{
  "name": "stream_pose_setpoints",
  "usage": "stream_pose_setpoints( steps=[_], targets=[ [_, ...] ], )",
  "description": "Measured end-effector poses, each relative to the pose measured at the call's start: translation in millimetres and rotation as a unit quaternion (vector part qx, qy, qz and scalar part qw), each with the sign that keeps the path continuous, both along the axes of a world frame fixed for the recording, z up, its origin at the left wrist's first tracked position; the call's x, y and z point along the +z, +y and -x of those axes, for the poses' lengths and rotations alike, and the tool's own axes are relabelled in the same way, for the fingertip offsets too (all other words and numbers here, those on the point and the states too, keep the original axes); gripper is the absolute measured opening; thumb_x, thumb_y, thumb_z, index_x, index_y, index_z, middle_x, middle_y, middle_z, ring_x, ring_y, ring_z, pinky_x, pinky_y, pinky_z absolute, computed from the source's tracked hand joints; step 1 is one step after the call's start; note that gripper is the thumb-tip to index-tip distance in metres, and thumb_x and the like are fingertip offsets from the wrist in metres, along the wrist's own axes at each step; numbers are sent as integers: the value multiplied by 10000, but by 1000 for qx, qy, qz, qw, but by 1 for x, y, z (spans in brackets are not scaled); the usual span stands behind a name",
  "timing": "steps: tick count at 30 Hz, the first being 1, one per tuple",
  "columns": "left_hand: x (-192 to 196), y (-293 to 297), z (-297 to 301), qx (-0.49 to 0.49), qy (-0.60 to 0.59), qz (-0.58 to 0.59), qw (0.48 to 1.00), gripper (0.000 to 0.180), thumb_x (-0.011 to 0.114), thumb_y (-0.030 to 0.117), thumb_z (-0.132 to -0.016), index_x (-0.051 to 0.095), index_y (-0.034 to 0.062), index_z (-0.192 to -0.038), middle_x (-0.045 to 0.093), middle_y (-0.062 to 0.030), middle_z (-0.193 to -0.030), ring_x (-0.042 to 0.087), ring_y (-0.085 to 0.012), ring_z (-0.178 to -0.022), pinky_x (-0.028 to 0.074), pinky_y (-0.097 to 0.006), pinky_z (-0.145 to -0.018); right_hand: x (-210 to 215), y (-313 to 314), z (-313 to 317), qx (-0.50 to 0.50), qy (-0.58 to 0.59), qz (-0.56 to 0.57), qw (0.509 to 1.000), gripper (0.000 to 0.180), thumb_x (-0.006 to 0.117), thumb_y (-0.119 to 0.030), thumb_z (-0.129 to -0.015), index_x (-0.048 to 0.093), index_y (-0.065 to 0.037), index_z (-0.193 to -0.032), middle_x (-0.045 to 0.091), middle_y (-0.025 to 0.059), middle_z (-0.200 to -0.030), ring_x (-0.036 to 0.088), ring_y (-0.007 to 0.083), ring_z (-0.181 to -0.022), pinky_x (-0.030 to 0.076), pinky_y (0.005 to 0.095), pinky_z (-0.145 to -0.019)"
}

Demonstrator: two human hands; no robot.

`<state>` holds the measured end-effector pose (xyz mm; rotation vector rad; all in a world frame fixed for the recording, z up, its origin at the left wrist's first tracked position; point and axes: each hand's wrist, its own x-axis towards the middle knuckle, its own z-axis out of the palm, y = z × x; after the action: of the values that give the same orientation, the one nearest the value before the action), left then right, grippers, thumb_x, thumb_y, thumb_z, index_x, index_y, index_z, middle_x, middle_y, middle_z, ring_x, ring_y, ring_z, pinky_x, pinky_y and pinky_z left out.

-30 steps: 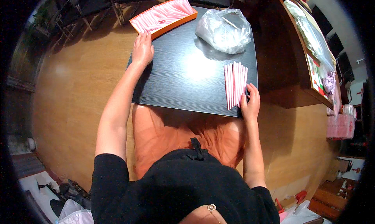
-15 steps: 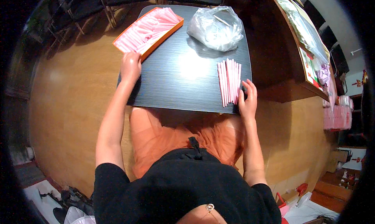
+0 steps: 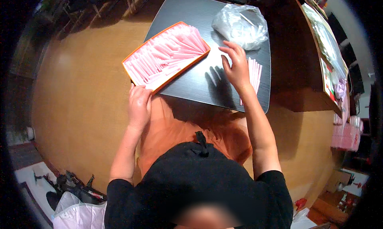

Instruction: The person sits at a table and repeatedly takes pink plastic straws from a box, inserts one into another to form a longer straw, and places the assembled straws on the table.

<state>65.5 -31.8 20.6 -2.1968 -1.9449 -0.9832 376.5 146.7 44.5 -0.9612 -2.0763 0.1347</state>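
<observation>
An orange open box (image 3: pixel 180 72) packed with slim pink sticks (image 3: pixel 159 55) lies slantwise across the left side of the dark table. At its near corner, my left hand (image 3: pixel 139 105) is closed on the box's edge; part of the fingers is hidden behind it. My right hand (image 3: pixel 236 65) hovers over the table right of the box with its fingers apart and nothing in them. Beneath my right hand and forearm, a row of pink sticks (image 3: pixel 255 71) is partly covered from view. Just beyond the hand stands a crumpled clear plastic bag (image 3: pixel 241 27) with whitish contents.
The dark table (image 3: pixel 191 9) has rounded corners. A brown wooden cabinet (image 3: pixel 297 77) rises close on its right, with papers and plastic on top. Pink packages (image 3: pixel 346 136) are stacked farther right. Chairs (image 3: pixel 95 1) line the far side.
The box has come nearer to me and rightward, with my left hand at its corner. My right hand has left the loose sticks' right side and moved up and left. The whole view has shifted.
</observation>
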Motion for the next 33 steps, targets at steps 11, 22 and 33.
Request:
stream_pose_setpoints(
  steps=[11,22,33],
  targets=[
    [35,-17,10,5,-51,20,998,223,706,24,-754,691,21,-976,620,-133,-1113,503,-367,-1219,393,-467,-1037,-1,-7,53,-3,-45,35,998,240,680,-16,-742,649,-68,-974,619,124,-969,552,341,-948,453,417,-855],
    [33,-16,-17,-77,-126,9,989,190,703,15,-748,689,40,-935,637,-117,-1090,540,-359,-1174,425,-451,-998,-16,17,108,-82,-97,21,992,198,750,-123,-716,680,-77,-896,609,106,-997,547,325,-964,456,417,-844],
    [39,3,-29,-92,-449,144,877,300,663,63,-857,637,8,-1151,636,-110,-1131,578,-227,-1132,447,-353,-989,25,-3,80,38,231,311,921,186,742,-222,-843,694,-49,-888,661,16,-940,574,110,-750,456,259,-702]
  ],
)
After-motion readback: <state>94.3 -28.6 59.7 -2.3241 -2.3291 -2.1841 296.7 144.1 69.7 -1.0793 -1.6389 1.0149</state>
